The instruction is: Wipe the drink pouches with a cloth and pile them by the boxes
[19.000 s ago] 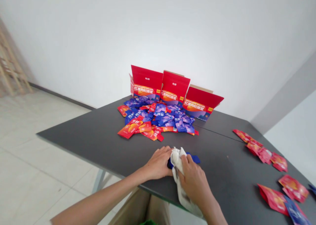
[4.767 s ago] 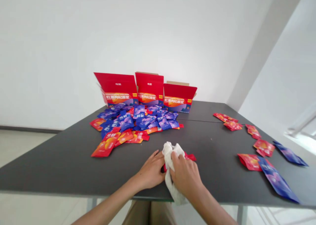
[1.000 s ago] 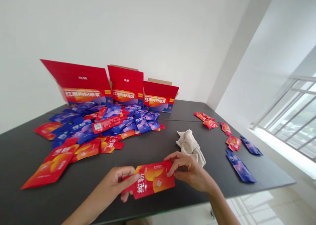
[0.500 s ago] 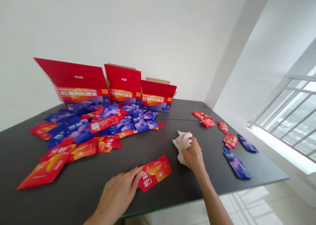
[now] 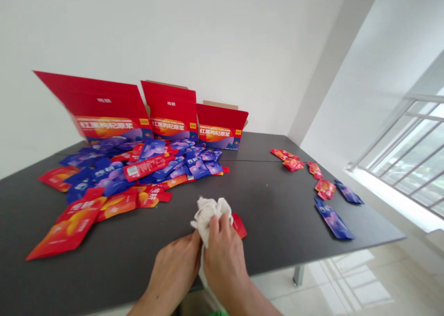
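My right hand (image 5: 224,249) grips a crumpled white cloth (image 5: 210,210) near the table's front edge. Under the cloth and that hand lies a red pouch (image 5: 240,226); only its right end shows. Close against the cloth, my left hand (image 5: 176,263) has its fingers closed at the pouch's left end, though the cloth and my right hand hide the fingertips. The two hands are almost touching. Part of the cloth hangs down between them towards the table edge.
A heap of blue pouches (image 5: 111,177) and red pouches (image 5: 69,226) covers the table's left side. Behind it stand three red boxes (image 5: 173,115) with raised flaps. Several red pouches (image 5: 325,189) and two blue pouches (image 5: 333,221) lie on the dark table (image 5: 274,205) at right.
My right hand has brought the white cloth left and nearer, from the table onto the red pouch. My left hand stays at the pouch's left end. The view has shifted slightly.
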The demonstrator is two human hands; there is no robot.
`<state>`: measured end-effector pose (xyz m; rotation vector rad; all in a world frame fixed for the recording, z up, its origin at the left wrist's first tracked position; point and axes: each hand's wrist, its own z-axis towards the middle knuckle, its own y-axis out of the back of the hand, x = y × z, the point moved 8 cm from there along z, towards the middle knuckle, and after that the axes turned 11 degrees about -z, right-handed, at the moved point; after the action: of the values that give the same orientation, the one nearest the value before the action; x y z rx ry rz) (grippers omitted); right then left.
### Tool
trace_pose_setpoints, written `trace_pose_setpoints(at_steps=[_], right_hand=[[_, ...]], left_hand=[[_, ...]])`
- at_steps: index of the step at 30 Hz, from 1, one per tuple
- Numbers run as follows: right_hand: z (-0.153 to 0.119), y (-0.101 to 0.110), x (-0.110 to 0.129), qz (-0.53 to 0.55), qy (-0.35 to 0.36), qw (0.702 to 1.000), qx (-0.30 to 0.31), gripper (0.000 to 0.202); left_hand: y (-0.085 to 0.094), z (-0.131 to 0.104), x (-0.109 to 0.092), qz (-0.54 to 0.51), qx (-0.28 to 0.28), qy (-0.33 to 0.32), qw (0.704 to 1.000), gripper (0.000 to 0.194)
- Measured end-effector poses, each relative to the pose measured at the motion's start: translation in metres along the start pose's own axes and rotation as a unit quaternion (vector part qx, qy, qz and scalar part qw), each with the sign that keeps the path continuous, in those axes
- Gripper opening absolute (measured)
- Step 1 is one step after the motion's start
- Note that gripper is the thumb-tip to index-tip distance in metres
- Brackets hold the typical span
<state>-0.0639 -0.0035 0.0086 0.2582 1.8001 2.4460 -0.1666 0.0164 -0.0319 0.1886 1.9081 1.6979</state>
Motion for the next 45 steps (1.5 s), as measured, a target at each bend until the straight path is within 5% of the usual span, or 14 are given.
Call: trace_pose_setpoints(at_steps=[2,7,12,17,21,25,30,35,41,45], right_hand=[[-0.001,-0.001,0.003,0.013,0.014,1.0,0.008,0.03],[0.005,0.0,-0.017,-0.022,-0.096,0.995,0.009,0.028],[0.001,-0.002,-0.004,-0.009,-0.023,1.0,0.014,0.027],[0.005,0.001,-0.026,-0.045,-0.11,0.993,-0.002,0.026],[-0.004,-0.007,-0.006,-0.012,-0.021,1.0,-0.013,0.026],[0.006,-0.001,-0.03,0.01,-0.061,0.995,-0.083,0.039],[0.003,0.0,-0.018,0.113,0.078,0.988,-0.067,0.052],[-0.032,0.005,-0.001,0.147,0.065,0.985,-0.057,0.049],[0.001,0.001,-0.03,-0.003,-0.046,0.999,-0.018,0.036],[0.006,-0.004,-0.013,-0.002,0.053,0.998,0.027,0.035]], left_hand=[[0.0,0.0,-0.003,0.0,0.002,-0.005,1.0,0.027],[0.005,0.0,-0.007,0.019,-0.017,0.004,1.0,0.027],[0.005,-0.002,-0.01,-0.004,-0.008,-0.011,1.0,0.025],[0.006,-0.002,-0.01,0.008,-0.03,-0.014,0.999,0.027],[0.004,-0.001,-0.01,-0.003,-0.021,-0.013,1.0,0.025],[0.006,-0.002,-0.013,0.011,-0.039,-0.018,0.999,0.026],[0.009,-0.002,-0.014,0.009,-0.052,-0.003,0.999,0.028],[0.006,-0.001,-0.012,-0.017,-0.015,0.017,1.0,0.028],[0.008,-0.002,-0.014,-0.001,-0.03,0.006,1.0,0.027],[0.006,-0.002,-0.014,-0.007,-0.017,0.003,1.0,0.026]])
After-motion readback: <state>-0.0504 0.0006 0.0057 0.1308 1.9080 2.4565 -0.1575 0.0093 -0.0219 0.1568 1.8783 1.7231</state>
